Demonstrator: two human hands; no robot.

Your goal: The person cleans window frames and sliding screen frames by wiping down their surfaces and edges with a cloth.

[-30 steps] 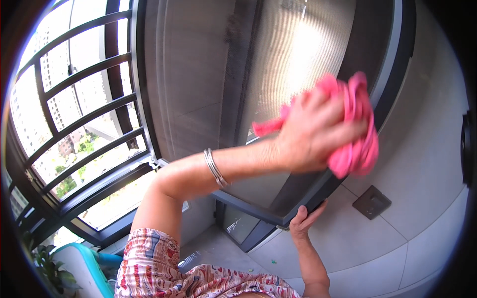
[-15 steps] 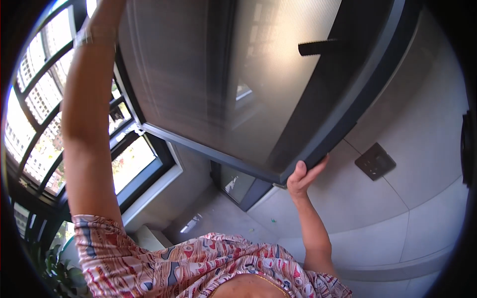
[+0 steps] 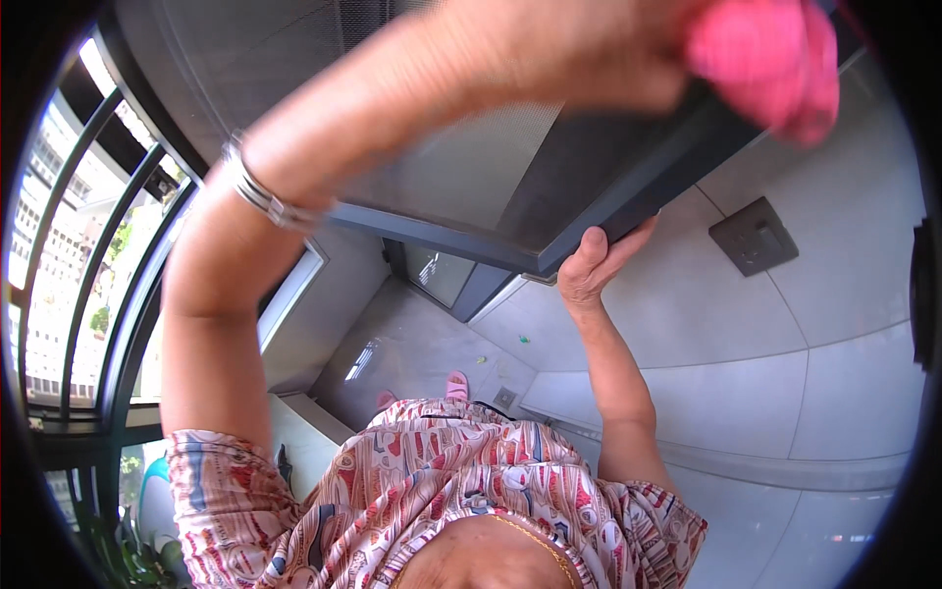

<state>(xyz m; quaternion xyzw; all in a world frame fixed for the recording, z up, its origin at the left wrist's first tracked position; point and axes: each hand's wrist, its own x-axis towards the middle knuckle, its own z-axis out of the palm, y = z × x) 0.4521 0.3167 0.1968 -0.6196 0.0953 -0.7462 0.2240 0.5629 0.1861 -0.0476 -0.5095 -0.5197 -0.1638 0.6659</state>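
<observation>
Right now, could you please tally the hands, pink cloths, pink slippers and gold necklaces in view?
Hands: 2 (left hand, right hand)
Pink cloth: 1
Pink slippers: 2, one mostly hidden by the shirt
Gold necklace: 1
Total: 6

So the left hand (image 3: pixel 628 49), pretty blurry, has a bunched pink cloth (image 3: pixel 770 64) up by a dark framed panel (image 3: pixel 643 196). Right hand (image 3: pixel 592 273) holds the panel's bottom corner. Wall socket (image 3: pixel 754 237) off to the right, pink slippers (image 3: pixel 457 386) down below.
</observation>
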